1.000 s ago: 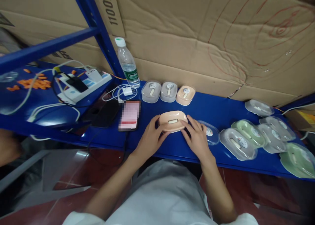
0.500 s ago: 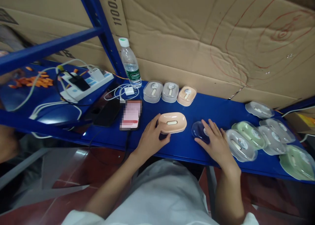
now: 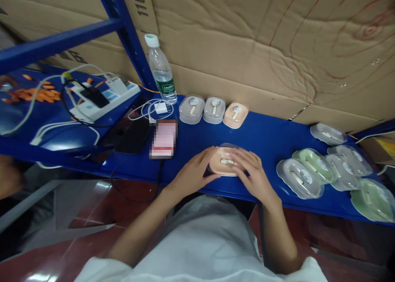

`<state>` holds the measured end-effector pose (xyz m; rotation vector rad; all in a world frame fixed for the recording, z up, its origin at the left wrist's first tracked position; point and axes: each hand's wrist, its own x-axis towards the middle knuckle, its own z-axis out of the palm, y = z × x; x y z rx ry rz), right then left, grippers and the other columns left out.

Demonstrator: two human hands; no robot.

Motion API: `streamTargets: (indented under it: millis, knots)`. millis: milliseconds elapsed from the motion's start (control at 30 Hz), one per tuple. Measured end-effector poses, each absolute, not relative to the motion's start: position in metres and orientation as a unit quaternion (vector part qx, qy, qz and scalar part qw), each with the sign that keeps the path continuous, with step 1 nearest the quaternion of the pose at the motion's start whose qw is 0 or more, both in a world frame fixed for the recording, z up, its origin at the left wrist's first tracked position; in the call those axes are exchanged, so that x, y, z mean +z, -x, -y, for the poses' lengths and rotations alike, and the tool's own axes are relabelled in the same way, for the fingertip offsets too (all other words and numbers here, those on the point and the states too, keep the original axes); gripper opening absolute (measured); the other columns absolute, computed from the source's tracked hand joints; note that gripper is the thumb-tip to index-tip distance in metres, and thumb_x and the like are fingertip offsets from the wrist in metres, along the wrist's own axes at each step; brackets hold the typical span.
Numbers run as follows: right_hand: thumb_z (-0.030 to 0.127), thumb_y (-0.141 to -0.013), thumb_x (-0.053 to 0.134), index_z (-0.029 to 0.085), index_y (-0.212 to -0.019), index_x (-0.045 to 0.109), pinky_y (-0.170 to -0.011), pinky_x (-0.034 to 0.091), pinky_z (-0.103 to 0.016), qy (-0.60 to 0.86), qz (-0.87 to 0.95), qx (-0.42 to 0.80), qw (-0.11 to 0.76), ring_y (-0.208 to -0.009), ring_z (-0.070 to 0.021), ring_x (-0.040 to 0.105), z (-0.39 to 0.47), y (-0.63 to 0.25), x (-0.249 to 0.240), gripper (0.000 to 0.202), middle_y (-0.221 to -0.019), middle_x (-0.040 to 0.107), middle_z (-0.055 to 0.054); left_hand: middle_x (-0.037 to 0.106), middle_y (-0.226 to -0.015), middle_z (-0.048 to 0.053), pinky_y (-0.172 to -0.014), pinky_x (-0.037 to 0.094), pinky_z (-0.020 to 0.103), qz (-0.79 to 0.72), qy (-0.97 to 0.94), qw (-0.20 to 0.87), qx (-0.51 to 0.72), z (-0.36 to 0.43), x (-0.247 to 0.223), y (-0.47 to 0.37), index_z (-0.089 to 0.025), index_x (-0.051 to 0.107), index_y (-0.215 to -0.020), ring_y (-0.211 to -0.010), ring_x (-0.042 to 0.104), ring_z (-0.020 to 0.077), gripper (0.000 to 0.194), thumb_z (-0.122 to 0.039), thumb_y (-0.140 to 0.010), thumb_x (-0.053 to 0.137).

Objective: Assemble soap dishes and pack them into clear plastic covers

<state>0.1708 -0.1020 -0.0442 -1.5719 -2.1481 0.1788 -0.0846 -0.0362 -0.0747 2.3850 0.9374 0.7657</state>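
A peach soap dish point(image 3: 219, 163) with a pale bar in its middle lies in front of me on the blue shelf. My left hand point(image 3: 193, 173) is closed around its left side, fingers at the far rim and thumb at the near edge. My right hand point(image 3: 256, 175) grips a clear plastic lid point(image 3: 231, 145) over the dish, fingers across the right part. Whether the lid is seated on the rim is hidden by my fingers. Beyond the hands, two grey lidded dishes point(image 3: 191, 109) and a peach lidded dish point(image 3: 236, 115) stand in a row.
Several grey and green lidded dishes point(image 3: 314, 166) sit at the right. To the left are a phone point(image 3: 164, 138), a charger with white cable point(image 3: 161, 108) and a water bottle point(image 3: 163, 74). A power strip point(image 3: 105, 105) and orange pieces point(image 3: 40, 94) lie beyond the blue frame point(image 3: 129, 39).
My right hand has brought the clear lid leftward from the shelf onto the peach dish. My left hand has stayed at the dish, which now sits slightly farther right in view.
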Motion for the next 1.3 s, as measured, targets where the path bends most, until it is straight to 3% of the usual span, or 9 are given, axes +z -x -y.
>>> streamTargets:
  millis: [133, 567, 867, 933, 1033, 1133, 1200, 1300]
  knots:
    - [0.039, -0.113, 0.046, 0.039, -0.155, 0.058, -0.132, 0.017, -0.063, 0.556, 0.806, 0.033, 0.198, -0.16, -0.028, 0.04, 0.108, -0.149, -0.044, 0.043, -0.164, 0.055, -0.002, 0.052, -0.164, 0.015, -0.123, 0.05, 0.05, -0.333, -0.869, 0.234, 0.283, 0.036, -0.073, 0.085, -0.029, 0.025, -0.168, -0.152, 0.053, 0.0307, 0.088, -0.043, -0.098, 0.076]
    - [0.032, -0.112, 0.05, 0.042, -0.158, 0.052, -0.131, 0.02, -0.062, 0.541, 0.821, -0.039, 0.175, -0.162, -0.0277, 0.036, 0.11, -0.141, -0.052, 0.047, -0.167, 0.05, -0.001, 0.052, -0.161, 0.015, -0.12, 0.052, 0.047, -0.348, -0.866, 0.231, 0.274, 0.035, -0.071, 0.084, -0.028, 0.028, -0.168, -0.148, 0.055, 0.0315, 0.08, -0.045, -0.102, 0.07]
    - [0.027, -0.11, 0.053, 0.041, -0.161, 0.048, -0.131, 0.021, -0.065, 0.534, 0.82, -0.093, 0.183, -0.161, -0.0297, 0.038, 0.114, -0.138, -0.068, 0.052, -0.165, 0.053, -0.004, 0.052, -0.163, 0.019, -0.123, 0.047, 0.053, -0.329, -0.88, 0.215, 0.267, 0.033, -0.077, 0.084, -0.024, 0.029, -0.168, -0.15, 0.053, 0.0344, 0.077, -0.052, -0.105, 0.062]
    - [0.026, -0.11, 0.052, 0.041, -0.162, 0.046, -0.13, 0.022, -0.068, 0.542, 0.814, -0.1, 0.185, -0.16, -0.0309, 0.039, 0.112, -0.141, -0.07, 0.054, -0.164, 0.054, -0.005, 0.045, -0.168, 0.02, -0.123, 0.046, 0.054, -0.332, -0.884, 0.205, 0.259, 0.033, -0.077, 0.083, -0.024, 0.027, -0.169, -0.154, 0.048, 0.0357, 0.078, -0.052, -0.105, 0.061]
    - [0.027, -0.11, 0.052, 0.037, -0.17, 0.031, -0.128, 0.024, -0.071, 0.547, 0.803, -0.114, 0.209, -0.161, -0.0343, 0.036, 0.116, -0.151, -0.061, 0.064, -0.17, 0.046, -0.012, 0.019, -0.179, 0.02, -0.123, 0.046, 0.054, -0.348, -0.885, 0.183, 0.248, 0.034, -0.075, 0.081, -0.025, 0.019, -0.172, -0.162, 0.035, 0.0378, 0.078, -0.046, -0.107, 0.057]
    - [0.032, -0.109, 0.055, 0.031, -0.174, 0.015, -0.127, 0.034, -0.064, 0.554, 0.775, -0.116, 0.281, -0.162, -0.0331, 0.035, 0.137, -0.176, -0.041, 0.077, -0.176, 0.032, -0.017, 0.011, -0.182, 0.018, -0.121, 0.049, 0.053, -0.358, -0.887, 0.168, 0.237, 0.037, -0.07, 0.081, -0.027, 0.02, -0.173, -0.16, 0.04, 0.0373, 0.075, -0.039, -0.108, 0.056]
    - [0.034, -0.108, 0.057, 0.033, -0.173, 0.022, -0.126, 0.039, -0.059, 0.587, 0.74, -0.121, 0.305, -0.159, -0.0315, 0.041, 0.159, -0.2, -0.031, 0.073, -0.172, 0.04, -0.014, 0.014, -0.181, 0.017, -0.119, 0.051, 0.053, -0.363, -0.889, 0.158, 0.229, 0.039, -0.069, 0.081, -0.027, 0.026, -0.171, -0.156, 0.046, 0.037, 0.071, -0.036, -0.107, 0.056]
    - [0.046, -0.107, 0.058, 0.031, -0.168, 0.038, -0.125, 0.031, -0.069, 0.696, 0.645, -0.174, 0.263, -0.157, -0.0398, 0.041, 0.195, -0.242, -0.031, 0.066, -0.17, 0.044, -0.015, 0.018, -0.18, 0.017, -0.118, 0.053, 0.052, -0.369, -0.887, 0.148, 0.234, 0.04, -0.069, 0.081, -0.026, 0.03, -0.17, -0.154, 0.047, 0.0364, 0.069, -0.035, -0.107, 0.058]
